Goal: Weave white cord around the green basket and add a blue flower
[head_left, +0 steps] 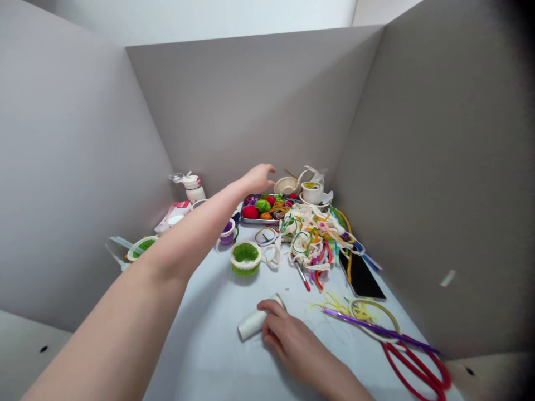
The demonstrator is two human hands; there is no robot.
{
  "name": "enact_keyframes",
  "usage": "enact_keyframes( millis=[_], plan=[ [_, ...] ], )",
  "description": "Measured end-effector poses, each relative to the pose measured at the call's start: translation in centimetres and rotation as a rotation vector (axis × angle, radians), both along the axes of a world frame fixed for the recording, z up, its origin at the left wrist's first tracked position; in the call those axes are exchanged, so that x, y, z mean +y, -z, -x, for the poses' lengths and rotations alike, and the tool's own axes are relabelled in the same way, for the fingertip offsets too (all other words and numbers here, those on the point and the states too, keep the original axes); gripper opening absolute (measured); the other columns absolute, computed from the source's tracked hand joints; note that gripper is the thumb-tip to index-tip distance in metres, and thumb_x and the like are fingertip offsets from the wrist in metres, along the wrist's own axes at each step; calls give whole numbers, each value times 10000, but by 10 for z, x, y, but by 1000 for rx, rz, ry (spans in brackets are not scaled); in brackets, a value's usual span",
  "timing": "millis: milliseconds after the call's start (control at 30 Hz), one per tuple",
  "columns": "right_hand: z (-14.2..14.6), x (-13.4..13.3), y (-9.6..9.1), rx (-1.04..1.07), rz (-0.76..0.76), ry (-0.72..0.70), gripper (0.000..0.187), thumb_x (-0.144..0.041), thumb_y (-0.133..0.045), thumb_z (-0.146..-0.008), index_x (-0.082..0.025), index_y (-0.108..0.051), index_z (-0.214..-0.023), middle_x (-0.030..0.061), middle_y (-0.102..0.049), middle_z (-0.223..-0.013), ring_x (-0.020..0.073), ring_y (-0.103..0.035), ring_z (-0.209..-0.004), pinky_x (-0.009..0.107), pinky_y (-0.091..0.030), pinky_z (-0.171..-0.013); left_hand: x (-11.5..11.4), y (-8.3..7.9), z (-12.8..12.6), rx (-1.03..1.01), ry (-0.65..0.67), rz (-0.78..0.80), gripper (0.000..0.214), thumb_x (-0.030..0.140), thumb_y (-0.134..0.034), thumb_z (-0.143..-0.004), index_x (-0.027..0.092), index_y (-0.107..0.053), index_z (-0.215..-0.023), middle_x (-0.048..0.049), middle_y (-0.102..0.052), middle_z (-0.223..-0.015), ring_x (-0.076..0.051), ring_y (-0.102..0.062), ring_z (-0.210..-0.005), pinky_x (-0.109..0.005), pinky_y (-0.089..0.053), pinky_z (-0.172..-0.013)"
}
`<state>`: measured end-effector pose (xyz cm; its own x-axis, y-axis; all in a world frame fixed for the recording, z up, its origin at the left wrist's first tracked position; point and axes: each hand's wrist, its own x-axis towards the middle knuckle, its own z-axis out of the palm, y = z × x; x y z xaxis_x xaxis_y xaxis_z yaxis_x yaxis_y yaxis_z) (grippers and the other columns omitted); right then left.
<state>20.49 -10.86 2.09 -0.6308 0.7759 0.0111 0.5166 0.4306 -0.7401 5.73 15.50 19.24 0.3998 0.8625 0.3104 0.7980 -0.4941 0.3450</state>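
Note:
My left hand (259, 179) reaches far forward above the tray, its fingers apart and holding nothing, close to a cream bowl (286, 185). Beneath it, a metal tray (261, 221) holds red, green and orange yarn balls. Near the front of the table my right hand (288, 337) has its fingers curled over a white roll (252, 325) lying on its side. Part of the roll is covered by those fingers. Between the hands stands a small green basket (246, 269) with a white rim, touched by neither hand.
A tangle of cream and coloured yarn (311, 234) covers the right side, beside a black phone (363, 275). Red-handled scissors (418, 370) and a purple stick (368, 324) lie front right. A white bottle (194, 188) stands back left. Grey panels (254, 106) enclose the table.

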Motion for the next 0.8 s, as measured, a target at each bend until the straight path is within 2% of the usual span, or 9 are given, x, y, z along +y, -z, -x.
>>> enact_keyframes(
  millis=[100,167,267,333,433,500,600,667,800],
  plan=[
    [0,0,1,-22,-10,-3,147,-105,-452,-883,-195,-559,-839,48,-493,-1368,163,-630,-1006,262,-479,-865,-59,12,20,-43,50,41,217,218,-563,-819,152,-651,-1006,-76,-702,-990,-197,-641,-884,-312,-483,-805],
    [1,0,2,-31,-11,-3,160,-97,-449,-875,-194,-571,-840,55,-487,-1377,165,-633,-999,261,-481,-851,-108,22,31,-19,152,170,188,226,-534,-820,187,-671,-943,-31,-707,-881,-171,-630,-765,-274,-474,-695],
    [2,0,0,-30,-7,-8,181,-87,-447,-861,-199,-589,-855,57,-485,-1384,166,-636,-988,266,-483,-847,-178,51,46,58,295,425,185,186,-535,-795,212,-691,-891,-18,-711,-887,-165,-634,-783,-250,-465,-689],
    [1,-1,-2,-26,0,-9,187,-86,-447,-856,-202,-593,-860,56,-481,-1393,170,-636,-999,273,-482,-858,-210,75,55,87,247,523,224,218,-544,-799,217,-682,-976,-40,-703,-974,-193,-638,-853,-273,-474,-732],
    [-2,-1,-7,-5,28,-15,187,-81,-445,-850,-202,-587,-842,50,-478,-1410,177,-622,-1058,286,-466,-910,-228,107,68,59,128,606,381,176,-544,-752,209,-622,-1124,-63,-664,-1105,-224,-615,-998,-305,-470,-837],
    [-4,-1,-8,21,61,-23,188,-75,-443,-846,-205,-576,-824,38,-472,-1428,178,-596,-1129,294,-444,-955,-229,123,74,42,121,699,470,182,-597,-704,199,-592,-1173,-67,-648,-1126,-228,-611,-999,-307,-471,-838],
    [-9,0,-8,62,104,-36,190,-75,-443,-841,-212,-573,-821,24,-467,-1446,181,-527,-1241,308,-411,-1008,-228,140,75,1,178,804,541,255,-704,-644,209,-581,-1169,-43,-651,-1071,-218,-609,-929,-288,-469,-778],
    [-11,2,-7,89,121,-43,184,-89,-443,-848,-214,-575,-822,29,-475,-1443,187,-489,-1284,323,-396,-1031,-231,150,70,-12,174,779,548,289,-747,-606,214,-589,-1125,-34,-645,-1036,-212,-592,-888,-276,-452,-729],
    [-15,4,-9,179,178,-26,137,-158,-468,-885,-204,-569,-803,63,-507,-1402,212,-485,-1273,356,-403,-1023,-238,161,59,-97,93,666,385,239,-654,-678,197,-606,-1058,-35,-626,-961,-194,-558,-838,-274,-419,-710]
  ],
)
